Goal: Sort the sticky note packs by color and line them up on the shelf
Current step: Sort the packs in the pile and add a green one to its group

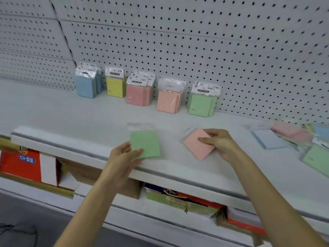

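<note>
A shop aisle: white pegboard backing [195,41], a retail shelf [178,177] and packaged sticky note packs [137,90] (with hang tabs) standing in a row.

Blue stack [86,86], yellow stack [114,86], pink, peach, green lean on white pegboard [195,41].

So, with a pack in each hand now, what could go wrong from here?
1. The pink pack in the right hand could go to the wrong row: the pink row and the peach row stand side by side and look alike.
2. The rows only lean on the pegboard, so pushing the green pack, held by the left hand, into the green row might tip it.
</note>
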The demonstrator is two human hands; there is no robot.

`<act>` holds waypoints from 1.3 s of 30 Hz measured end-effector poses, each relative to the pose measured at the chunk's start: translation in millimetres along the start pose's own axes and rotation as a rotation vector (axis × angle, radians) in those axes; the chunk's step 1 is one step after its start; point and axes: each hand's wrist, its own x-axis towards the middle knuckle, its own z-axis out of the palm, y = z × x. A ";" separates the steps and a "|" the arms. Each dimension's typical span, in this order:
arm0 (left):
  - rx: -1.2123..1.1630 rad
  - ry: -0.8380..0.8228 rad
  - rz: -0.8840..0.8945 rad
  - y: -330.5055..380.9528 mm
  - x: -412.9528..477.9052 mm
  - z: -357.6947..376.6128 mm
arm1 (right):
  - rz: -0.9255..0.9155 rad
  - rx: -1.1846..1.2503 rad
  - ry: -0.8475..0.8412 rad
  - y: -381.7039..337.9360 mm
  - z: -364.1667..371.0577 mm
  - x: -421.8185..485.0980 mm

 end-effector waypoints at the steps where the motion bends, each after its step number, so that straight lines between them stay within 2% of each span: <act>1: 0.025 0.014 0.031 4.3 7.5 -6.3 | -0.008 0.030 -0.054 -5.2 5.3 5.6; 4: 0.300 0.108 0.175 14.8 32.4 -19.3 | -0.128 0.138 -0.100 -19.3 26.8 22.3; 6: 0.528 0.174 0.266 20.5 53.0 -23.4 | -0.201 0.174 -0.036 -24.5 45.5 35.3; 10: 0.717 0.180 0.375 26.8 89.5 -31.5 | -0.299 0.108 0.099 -25.5 76.6 68.5; 15: 0.732 0.123 0.352 33.3 124.2 -43.8 | -0.417 -0.096 0.257 -26.3 96.7 97.5; 21: 0.746 0.008 0.414 43.3 163.6 -51.2 | -0.439 -0.144 0.457 -22.7 116.4 115.7; 29: 0.726 -0.225 0.343 54.7 191.3 -55.0 | -0.460 -0.250 0.617 -25.0 134.2 111.1; 31: 0.673 -0.278 0.321 54.4 194.9 -49.7 | -0.473 -0.187 0.677 -28.3 135.5 100.5; 33: 0.610 -0.342 0.310 53.0 195.8 -39.0 | -0.448 -0.008 0.563 -36.5 135.2 82.8; 36: 0.539 -0.422 0.292 48.1 196.5 -16.2 | -0.365 0.142 0.107 -38.6 133.7 56.5; 37: 0.520 -0.446 0.286 45.2 196.3 -7.0 | -0.359 0.105 0.042 -34.8 131.9 51.5; 39: 0.506 -0.497 0.287 40.0 193.5 13.2 | -0.350 0.036 0.077 -27.7 123.8 45.9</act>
